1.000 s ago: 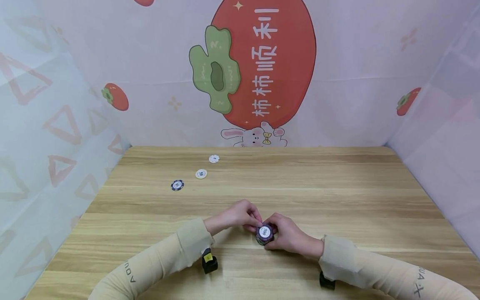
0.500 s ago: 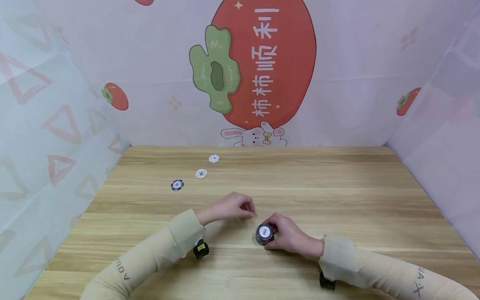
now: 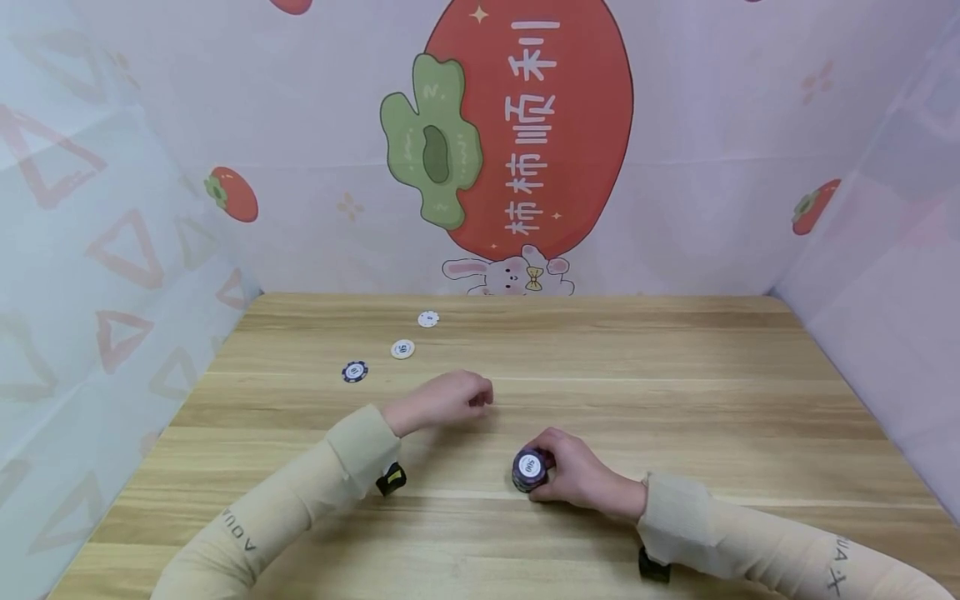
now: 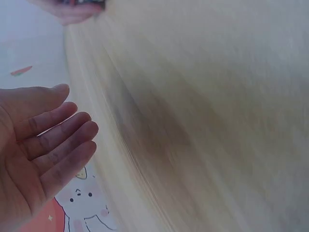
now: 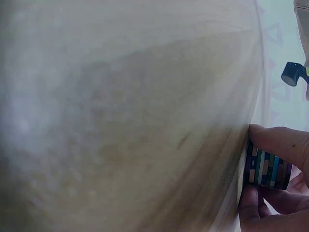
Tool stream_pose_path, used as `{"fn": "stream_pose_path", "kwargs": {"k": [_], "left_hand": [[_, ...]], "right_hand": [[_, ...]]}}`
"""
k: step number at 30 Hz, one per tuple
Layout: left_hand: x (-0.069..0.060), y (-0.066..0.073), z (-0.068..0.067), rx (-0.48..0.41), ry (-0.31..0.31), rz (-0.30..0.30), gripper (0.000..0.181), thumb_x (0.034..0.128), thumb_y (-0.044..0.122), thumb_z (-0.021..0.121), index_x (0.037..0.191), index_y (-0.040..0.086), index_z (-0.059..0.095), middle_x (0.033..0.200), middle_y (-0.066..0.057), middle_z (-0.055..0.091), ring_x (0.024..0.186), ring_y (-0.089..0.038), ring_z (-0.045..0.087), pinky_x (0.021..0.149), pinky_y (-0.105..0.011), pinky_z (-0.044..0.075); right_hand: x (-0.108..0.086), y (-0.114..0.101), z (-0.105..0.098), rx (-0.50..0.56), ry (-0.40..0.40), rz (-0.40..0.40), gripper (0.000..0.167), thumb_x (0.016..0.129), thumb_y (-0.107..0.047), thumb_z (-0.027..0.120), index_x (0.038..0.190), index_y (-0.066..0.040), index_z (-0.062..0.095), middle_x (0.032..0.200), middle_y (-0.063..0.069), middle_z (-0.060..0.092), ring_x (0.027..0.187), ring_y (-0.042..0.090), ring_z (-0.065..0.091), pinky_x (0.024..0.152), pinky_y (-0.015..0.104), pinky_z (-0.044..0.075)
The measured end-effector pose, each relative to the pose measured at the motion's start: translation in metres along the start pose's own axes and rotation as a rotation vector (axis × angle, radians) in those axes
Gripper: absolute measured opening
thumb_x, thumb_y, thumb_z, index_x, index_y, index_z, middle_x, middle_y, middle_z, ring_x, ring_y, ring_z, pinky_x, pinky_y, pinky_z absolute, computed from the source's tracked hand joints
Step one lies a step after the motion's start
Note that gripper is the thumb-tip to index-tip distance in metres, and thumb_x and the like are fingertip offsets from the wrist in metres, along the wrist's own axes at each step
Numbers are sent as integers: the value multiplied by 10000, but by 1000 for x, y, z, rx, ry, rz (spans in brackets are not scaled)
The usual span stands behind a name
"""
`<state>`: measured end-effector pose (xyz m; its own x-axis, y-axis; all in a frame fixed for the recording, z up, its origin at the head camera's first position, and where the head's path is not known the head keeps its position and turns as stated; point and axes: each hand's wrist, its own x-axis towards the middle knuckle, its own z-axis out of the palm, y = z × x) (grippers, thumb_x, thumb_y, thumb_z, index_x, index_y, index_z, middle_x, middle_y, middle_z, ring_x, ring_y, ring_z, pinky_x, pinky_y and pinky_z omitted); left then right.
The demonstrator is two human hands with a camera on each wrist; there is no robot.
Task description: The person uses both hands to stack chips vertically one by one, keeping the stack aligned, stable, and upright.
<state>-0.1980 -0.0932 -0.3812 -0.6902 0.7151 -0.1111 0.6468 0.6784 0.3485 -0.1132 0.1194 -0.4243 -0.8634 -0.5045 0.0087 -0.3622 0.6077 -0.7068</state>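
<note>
A short stack of poker chips (image 3: 529,469) stands on the table, its dark top chip marked 500. The right hand (image 3: 577,473) grips the stack from its right side. In the right wrist view, thumb and fingers close around the many-coloured edges of the chips (image 5: 267,169). Up and left of the stack, the left hand (image 3: 448,400) is held over the table with nothing in it. The left wrist view shows the left hand (image 4: 43,145) with its fingers loosely extended and apart from any chip.
Three single chips lie apart at the far left: a dark blue chip (image 3: 355,372), a cream chip marked 50 (image 3: 402,349) and a white chip (image 3: 428,319). The wooden table (image 3: 675,358) ends at a printed cloth backdrop (image 3: 315,125).
The left hand has left the chip stack and moved up and to the left. The right hand keeps its grip on the stack in the same place.
</note>
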Motion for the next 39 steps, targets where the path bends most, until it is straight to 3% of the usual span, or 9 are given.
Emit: {"fn": "stream_pose_path", "kwargs": {"k": [5, 14, 28, 33, 39], "left_hand": [[4, -11, -3, 65, 24, -50, 143, 856, 104, 591, 986, 52, 624, 928, -41, 620, 838, -146, 572, 773, -296, 471], [10, -28, -17, 48, 65, -111, 223, 872, 141, 596, 1066, 32, 595, 1020, -83, 613, 923, -191, 579, 804, -325, 473], [26, -70, -32, 122, 227, -178, 274, 877, 85, 572, 1127, -27, 562, 1118, -163, 580, 1053, -302, 530, 904, -395, 417], [31, -82, -35, 93, 282, -181, 294, 884, 33, 535, 1161, -68, 527, 1143, -212, 553, 1079, -344, 507, 937, -416, 390], [34, -93, -37, -21, 289, -279, 338, 910, 53, 489, 1229, -57, 472, 1236, -226, 483, 1174, -343, 429, 995, -426, 330]], "right_hand": [[1, 1, 1, -8, -6, -3, 447, 559, -89, 837, 951, -41, 628, 891, -26, 554, 836, 145, 530, 742, 270, 452], [1, 2, 1, -8, -13, -15, 448, 559, -96, 840, 953, -42, 632, 891, -27, 557, 835, 146, 531, 739, 267, 451], [0, 2, 1, -8, -18, -16, 454, 560, -93, 839, 959, -35, 630, 894, -22, 560, 834, 154, 534, 739, 268, 453], [1, 2, 0, -14, -14, -16, 452, 561, -92, 838, 958, -33, 629, 892, -22, 559, 835, 153, 534, 742, 274, 455], [2, 2, 1, -18, -11, -13, 450, 564, -92, 834, 961, -35, 628, 893, -28, 559, 838, 145, 532, 748, 276, 453]]}}
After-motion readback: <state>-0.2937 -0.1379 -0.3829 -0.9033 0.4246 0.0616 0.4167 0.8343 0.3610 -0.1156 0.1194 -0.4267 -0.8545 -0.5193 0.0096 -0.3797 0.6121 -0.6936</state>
